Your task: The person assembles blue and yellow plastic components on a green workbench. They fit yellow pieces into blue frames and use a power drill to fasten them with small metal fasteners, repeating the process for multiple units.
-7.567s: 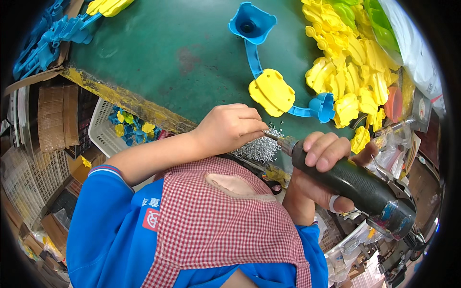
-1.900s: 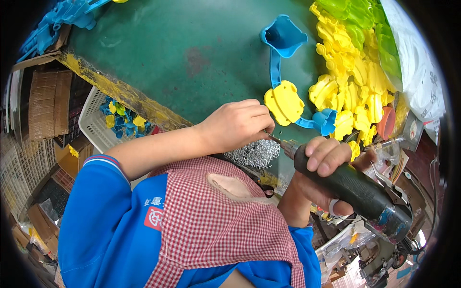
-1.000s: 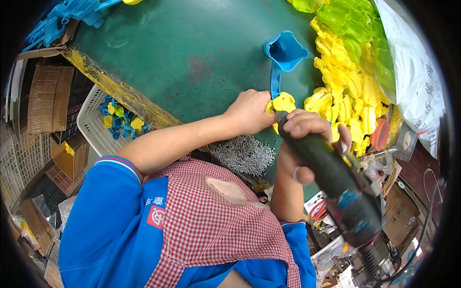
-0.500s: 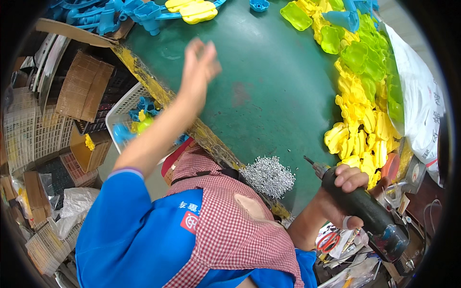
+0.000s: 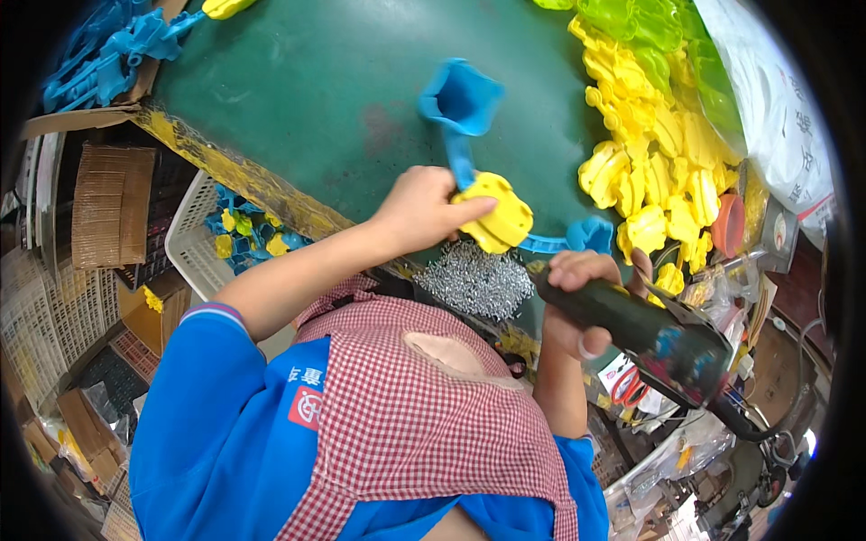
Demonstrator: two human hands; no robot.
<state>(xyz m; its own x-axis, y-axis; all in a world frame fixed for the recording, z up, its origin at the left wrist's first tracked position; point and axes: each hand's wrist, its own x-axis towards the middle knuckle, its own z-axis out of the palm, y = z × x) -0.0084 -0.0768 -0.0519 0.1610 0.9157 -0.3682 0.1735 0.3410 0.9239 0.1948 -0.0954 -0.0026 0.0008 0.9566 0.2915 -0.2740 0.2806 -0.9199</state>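
Note:
My left hand [image 5: 433, 212] is closed on a yellow plastic piece [image 5: 511, 213], thumb on top, just beyond a heap of small silver screws [image 5: 483, 281]. From under the yellow piece a blue plastic arm extends both ways, with a large open blue cup [image 5: 458, 97] at its far end and a blue cup-shaped part [image 5: 591, 235] at the right. My right hand [image 5: 577, 302] grips a dark power screwdriver [image 5: 645, 335], whose front end points left toward the yellow piece. Its bit is hard to make out against the screws.
Yellow parts [image 5: 663, 135] and bright green parts [image 5: 631, 22] pile along the table's right side, beside a white sack [image 5: 767, 99]. Blue parts [image 5: 108, 59] fill a carton at the far left. A white basket [image 5: 185, 243] of mixed parts stands below the table's worn yellow edge [image 5: 244, 180].
My left hand has come back from the table's far side and now holds the yellow piece with its blue arm. My right hand has brought the screwdriver left, nearer the screws.

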